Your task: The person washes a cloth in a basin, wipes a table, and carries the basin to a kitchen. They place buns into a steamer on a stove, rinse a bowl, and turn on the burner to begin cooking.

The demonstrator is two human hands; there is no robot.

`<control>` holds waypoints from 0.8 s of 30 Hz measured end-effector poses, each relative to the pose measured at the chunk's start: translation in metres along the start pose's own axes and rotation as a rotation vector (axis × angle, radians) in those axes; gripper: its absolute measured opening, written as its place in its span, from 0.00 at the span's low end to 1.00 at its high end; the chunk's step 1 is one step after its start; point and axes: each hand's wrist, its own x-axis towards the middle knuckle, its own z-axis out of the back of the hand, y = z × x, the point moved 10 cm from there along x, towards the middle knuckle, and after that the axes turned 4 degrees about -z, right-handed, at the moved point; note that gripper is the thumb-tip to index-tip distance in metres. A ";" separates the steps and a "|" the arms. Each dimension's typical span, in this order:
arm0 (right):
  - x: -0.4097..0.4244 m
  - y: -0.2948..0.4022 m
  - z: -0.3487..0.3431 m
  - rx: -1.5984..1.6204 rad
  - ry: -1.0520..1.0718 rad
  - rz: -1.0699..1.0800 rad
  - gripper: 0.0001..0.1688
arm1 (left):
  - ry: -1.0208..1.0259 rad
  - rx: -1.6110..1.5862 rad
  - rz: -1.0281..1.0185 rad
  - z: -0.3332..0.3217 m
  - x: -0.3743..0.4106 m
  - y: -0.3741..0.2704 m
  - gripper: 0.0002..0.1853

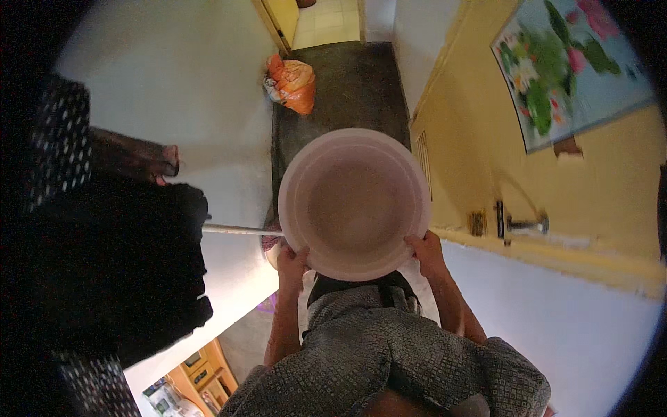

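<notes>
A large round, pale pink basin (357, 206) is held out in front of me over the dark floor. My left hand (293, 266) grips its rim at the lower left, the thumb on top. My right hand (424, 253) has hold of the rim at the lower right, thumb over the edge. The inside of the basin shows no contents. Below it are my patterned grey clothes.
An orange plastic bag (293, 83) stands by the left wall near an open yellow door (279, 18). Dark cloths (130, 271) hang at left by a pale rod (239, 229). At right are a yellow door with a metal latch (526, 224) and a flower picture (563, 73).
</notes>
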 end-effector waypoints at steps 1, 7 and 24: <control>0.017 0.032 -0.006 -0.021 0.002 0.016 0.26 | -0.016 -0.028 0.000 -0.010 0.021 -0.011 0.18; 0.177 0.106 -0.004 -0.142 -0.074 -0.035 0.25 | -0.045 -0.027 -0.009 -0.060 0.162 -0.086 0.16; 0.477 0.435 -0.121 -0.016 -0.113 -0.024 0.24 | 0.045 -0.012 -0.033 -0.195 0.558 -0.360 0.20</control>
